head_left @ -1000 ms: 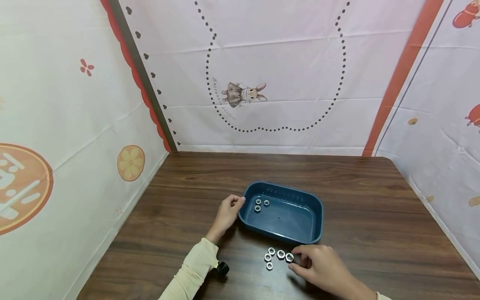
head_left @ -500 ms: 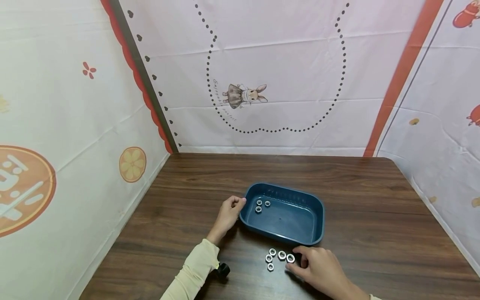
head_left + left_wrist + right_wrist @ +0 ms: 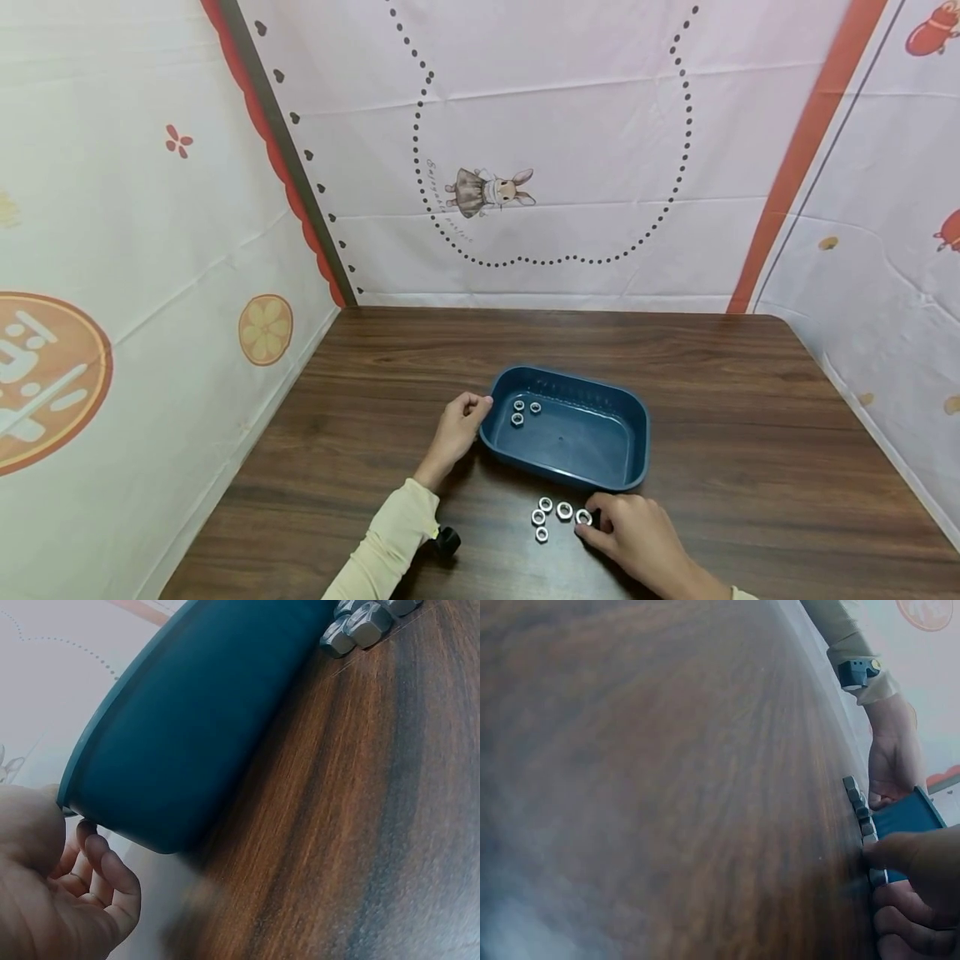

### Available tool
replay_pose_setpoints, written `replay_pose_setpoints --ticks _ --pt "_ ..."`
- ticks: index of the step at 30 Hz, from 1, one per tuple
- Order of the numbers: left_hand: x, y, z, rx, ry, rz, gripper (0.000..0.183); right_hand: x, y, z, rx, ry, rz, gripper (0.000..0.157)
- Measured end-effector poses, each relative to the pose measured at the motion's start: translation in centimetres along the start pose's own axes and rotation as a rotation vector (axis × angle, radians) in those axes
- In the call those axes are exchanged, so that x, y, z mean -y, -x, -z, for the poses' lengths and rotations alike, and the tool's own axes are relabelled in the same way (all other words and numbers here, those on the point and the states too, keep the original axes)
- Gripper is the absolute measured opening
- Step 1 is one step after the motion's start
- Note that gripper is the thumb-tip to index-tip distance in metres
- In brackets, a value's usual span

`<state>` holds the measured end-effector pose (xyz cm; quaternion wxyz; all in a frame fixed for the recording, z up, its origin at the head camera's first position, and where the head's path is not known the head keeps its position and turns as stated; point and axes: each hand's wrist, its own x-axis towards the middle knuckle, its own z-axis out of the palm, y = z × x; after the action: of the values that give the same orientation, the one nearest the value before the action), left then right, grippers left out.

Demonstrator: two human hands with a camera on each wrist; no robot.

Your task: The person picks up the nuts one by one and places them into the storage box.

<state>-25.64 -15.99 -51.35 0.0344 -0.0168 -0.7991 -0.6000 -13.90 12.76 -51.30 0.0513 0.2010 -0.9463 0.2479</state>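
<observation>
A blue rectangular tray sits on the table with three metal hex nuts inside, near its left end. My left hand pinches the tray's left rim between thumb and fingers; the left wrist view has that hand at the rim's corner. In front of the tray, several more nuts lie in a loose cluster on the table. At the cluster's right end, my right hand pinches one nut between thumb and index finger. Its thumb partly covers the nuts in the right wrist view.
The brown wood-grain table extends around the tray on all sides. Printed cloth hangs behind it and along both sides. A black wrist device sits by the left sleeve.
My right thumb and index finger have closed in on the rightmost nut, which has shifted slightly right, away from its neighbour. The left hand keeps its hold on the tray.
</observation>
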Motion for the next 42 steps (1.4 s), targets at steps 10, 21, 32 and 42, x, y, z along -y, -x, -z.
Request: replay_pose_setpoints --ticks 10,21,32,42 --pt "-0.3 0.0 0.3 0.028 -0.019 0.000 0.032 0.2 0.4 0.4 -0.006 -0.027 -0.011 0.017" --pt "-0.6 0.1 0.3 0.031 -0.019 -0.014 0.029 0.6 0.7 2.1 -0.033 -0.133 0.057 0.017" --pt "-0.5 -0.1 0.3 0.036 -0.014 -0.017 0.026 2.0 -1.3 6.2 -0.133 -0.194 0.180 0.015" --pt "-0.3 -0.1 0.5 0.041 -0.018 -0.019 0.028 1.8 -4.3 8.5 -0.120 -0.206 0.214 0.010"
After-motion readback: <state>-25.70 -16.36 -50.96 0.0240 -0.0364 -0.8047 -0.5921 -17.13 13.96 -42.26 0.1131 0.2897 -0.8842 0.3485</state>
